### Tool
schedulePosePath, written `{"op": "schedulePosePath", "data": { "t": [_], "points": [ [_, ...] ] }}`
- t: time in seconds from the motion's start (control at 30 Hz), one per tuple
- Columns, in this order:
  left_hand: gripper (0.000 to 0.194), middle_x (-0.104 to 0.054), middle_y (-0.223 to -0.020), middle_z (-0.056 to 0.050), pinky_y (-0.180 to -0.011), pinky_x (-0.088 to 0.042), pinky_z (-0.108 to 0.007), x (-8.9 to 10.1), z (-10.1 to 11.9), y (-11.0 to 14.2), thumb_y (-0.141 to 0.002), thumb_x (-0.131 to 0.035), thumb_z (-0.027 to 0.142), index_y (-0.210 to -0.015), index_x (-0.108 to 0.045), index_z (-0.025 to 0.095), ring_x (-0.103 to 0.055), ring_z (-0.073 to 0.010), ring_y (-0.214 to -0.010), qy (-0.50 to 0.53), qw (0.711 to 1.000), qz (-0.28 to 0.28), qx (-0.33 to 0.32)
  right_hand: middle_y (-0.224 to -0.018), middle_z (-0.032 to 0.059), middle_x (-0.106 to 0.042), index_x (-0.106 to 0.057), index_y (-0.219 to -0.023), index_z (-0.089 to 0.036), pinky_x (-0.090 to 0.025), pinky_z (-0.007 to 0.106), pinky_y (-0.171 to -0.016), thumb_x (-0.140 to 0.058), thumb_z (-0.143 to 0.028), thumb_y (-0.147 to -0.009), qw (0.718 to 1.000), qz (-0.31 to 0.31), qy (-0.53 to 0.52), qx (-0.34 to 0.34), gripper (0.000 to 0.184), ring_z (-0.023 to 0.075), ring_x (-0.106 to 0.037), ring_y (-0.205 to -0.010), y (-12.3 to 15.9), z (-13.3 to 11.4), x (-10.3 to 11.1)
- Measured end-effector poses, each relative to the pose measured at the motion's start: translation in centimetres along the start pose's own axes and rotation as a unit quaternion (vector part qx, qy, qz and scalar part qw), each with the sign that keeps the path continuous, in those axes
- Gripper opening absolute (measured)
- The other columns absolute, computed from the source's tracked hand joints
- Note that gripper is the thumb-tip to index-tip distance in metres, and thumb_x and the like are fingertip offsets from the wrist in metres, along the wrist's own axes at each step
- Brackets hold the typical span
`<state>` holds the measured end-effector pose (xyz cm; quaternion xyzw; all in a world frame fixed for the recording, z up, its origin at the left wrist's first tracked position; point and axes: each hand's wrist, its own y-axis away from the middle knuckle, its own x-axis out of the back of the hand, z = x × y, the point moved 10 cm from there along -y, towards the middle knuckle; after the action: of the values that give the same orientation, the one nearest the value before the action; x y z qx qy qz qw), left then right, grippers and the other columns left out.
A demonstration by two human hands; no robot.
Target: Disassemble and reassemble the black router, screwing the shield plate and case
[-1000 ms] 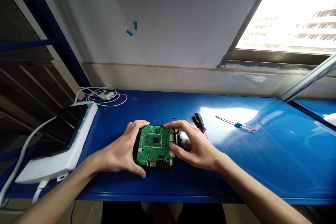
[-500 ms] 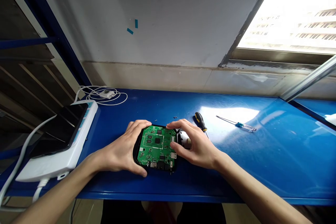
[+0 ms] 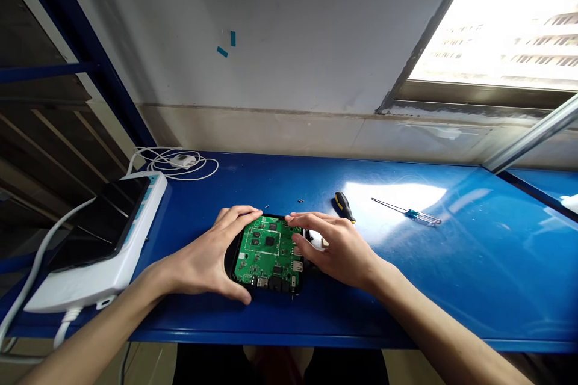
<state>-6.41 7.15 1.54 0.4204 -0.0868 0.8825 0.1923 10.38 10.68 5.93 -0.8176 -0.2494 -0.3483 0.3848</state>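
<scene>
A green circuit board (image 3: 266,251) lies face up in a shallow black case (image 3: 232,255) near the front of the blue table. My left hand (image 3: 212,252) wraps the case's left side, fingertips at the far left corner and thumb at the near edge. At the right side, my right hand (image 3: 336,246) has its fingertips on the far right corner and its thumb over the board's right edge, by the metal USB ports (image 3: 297,266). A pale and dark part, mostly hidden, lies beneath my right hand.
Beyond my right hand lies a black-and-yellow screwdriver (image 3: 344,207); farther right are slim blue-handled screwdrivers (image 3: 423,217). Small screws (image 3: 301,200) lie behind the board. At left, a black phone (image 3: 102,225) rests on a white power strip (image 3: 85,292), near a coiled white cable (image 3: 210,169).
My right thumb has shifted slightly up along the board's edge, uncovering more of the USB ports. My left hand keeps its hold, and the board stays in nearly the same place.
</scene>
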Motion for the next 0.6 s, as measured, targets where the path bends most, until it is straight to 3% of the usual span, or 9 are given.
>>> {"op": "schedulePosePath", "data": {
  "t": [0.13, 0.33, 0.5, 0.6],
  "points": [
    [0.103, -0.03, -0.161, -0.009, -0.115, -0.041, -0.066, -0.2, -0.4, 0.1, -0.059, -0.095, 0.056, -0.149, -0.047, 0.037, -0.033, -0.0441, -0.146, -0.009, 1.0, 0.001, -0.005, -0.109, 0.0095, -0.082, -0.071, -0.105, -0.02, -0.068, 0.036, -0.085, -0.058, -0.02, -0.096, 1.0, 0.009, 0.009, 0.028, 0.015, 0.0255, -0.076, -0.113, 0.3, -0.5, -0.1],
    [0.099, -0.03, -0.161, -0.007, -0.112, -0.043, -0.066, -0.1, -1.0, 0.5, -0.061, -0.094, 0.053, -0.147, -0.048, 0.04, -0.032, -0.0446, -0.146, -0.024, 1.0, 0.003, 0.008, -0.097, 0.0067, -0.082, -0.07, -0.098, -0.02, -0.067, 0.032, -0.082, -0.06, -0.016, -0.096, 0.994, 0.086, 0.011, 0.067, 0.011, 0.0208, -0.08, -0.096, 0.3, -1.2, 2.0],
    [0.091, -0.035, -0.158, -0.008, -0.112, -0.045, -0.064, 0.5, -0.7, 0.7, -0.064, -0.093, 0.051, -0.144, -0.051, 0.038, -0.036, -0.0422, -0.143, -0.033, 0.999, 0.04, 0.004, -0.09, 0.0057, -0.081, -0.07, -0.096, -0.022, -0.064, 0.035, -0.074, -0.059, -0.021, -0.098, 0.976, 0.193, 0.102, -0.015, 0.011, 0.0201, -0.077, -0.083, 0.5, 1.6, 5.9],
    [0.089, -0.037, -0.158, -0.008, -0.113, -0.046, -0.063, 0.6, -0.5, 0.9, -0.065, -0.092, 0.051, -0.143, -0.051, 0.037, -0.037, -0.0412, -0.143, -0.053, 0.997, 0.058, 0.001, -0.09, 0.0069, -0.08, -0.071, -0.095, -0.022, -0.062, 0.04, -0.075, -0.059, -0.025, -0.098, 0.968, 0.192, 0.138, -0.08, 0.012, 0.0237, -0.076, -0.086, 0.6, 3.9, 6.6]
  ]
}}
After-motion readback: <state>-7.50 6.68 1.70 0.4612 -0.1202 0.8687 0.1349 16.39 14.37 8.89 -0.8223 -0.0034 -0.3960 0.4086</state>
